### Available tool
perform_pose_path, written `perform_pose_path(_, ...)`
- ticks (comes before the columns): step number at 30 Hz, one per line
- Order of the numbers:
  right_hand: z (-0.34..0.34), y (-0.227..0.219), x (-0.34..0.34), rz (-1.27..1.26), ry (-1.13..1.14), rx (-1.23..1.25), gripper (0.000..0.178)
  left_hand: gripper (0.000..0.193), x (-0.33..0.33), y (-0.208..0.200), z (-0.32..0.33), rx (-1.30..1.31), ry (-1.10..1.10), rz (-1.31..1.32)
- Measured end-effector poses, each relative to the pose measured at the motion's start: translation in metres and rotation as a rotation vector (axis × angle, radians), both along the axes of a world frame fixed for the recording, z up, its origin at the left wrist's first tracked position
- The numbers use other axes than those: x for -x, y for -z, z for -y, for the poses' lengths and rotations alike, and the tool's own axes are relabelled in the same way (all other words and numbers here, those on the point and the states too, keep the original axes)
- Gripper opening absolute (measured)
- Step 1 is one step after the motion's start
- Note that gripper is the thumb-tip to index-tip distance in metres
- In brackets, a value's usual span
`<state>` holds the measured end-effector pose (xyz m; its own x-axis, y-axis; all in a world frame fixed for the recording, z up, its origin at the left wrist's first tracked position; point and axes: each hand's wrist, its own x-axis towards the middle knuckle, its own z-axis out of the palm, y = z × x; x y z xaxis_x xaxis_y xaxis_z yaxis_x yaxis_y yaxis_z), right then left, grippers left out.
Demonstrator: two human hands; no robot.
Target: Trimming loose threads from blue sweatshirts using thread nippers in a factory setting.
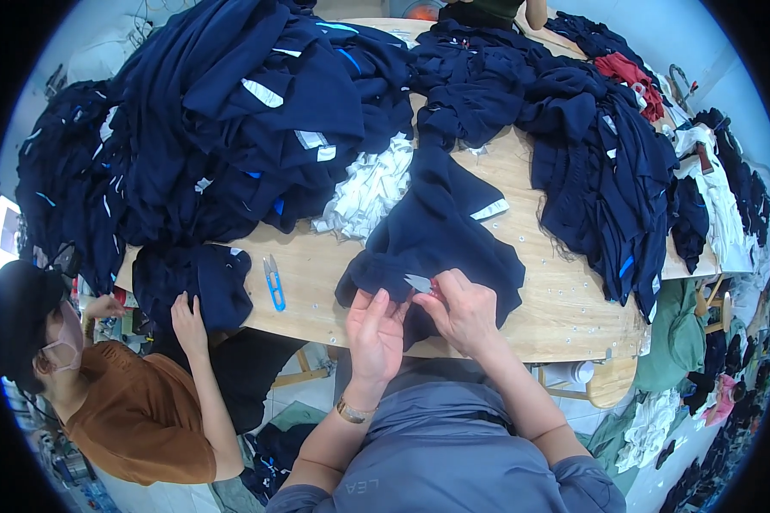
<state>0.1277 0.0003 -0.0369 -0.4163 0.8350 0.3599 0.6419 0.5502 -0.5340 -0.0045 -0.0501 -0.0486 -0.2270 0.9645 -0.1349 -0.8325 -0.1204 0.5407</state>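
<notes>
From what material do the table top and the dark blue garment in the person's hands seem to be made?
The table top looks like pale, smooth wood: light grain lines show on its surface. The dark blue garment looks like soft, matte knit or woven cloth, since it drapes and folds loosely under the left hand and right hand; the exact fibre cannot be told.

A wooden table is pretty much buried: a huge heap of navy garments is piled at the left, another navy pile at the right. White fabric pieces are wedged between them. Blue thread snips are left near the front edge. A red cloth is seen far right. A co-worker in a brown shirt is seated left.
</notes>
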Motion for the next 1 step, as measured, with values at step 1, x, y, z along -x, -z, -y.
perform_pose_path(1,-0.0008,-0.0003,-0.0005,0.007,-0.012,0.012,0.026,0.028,0.0,-0.0009,0.0001,0.0,0.005,0.001)
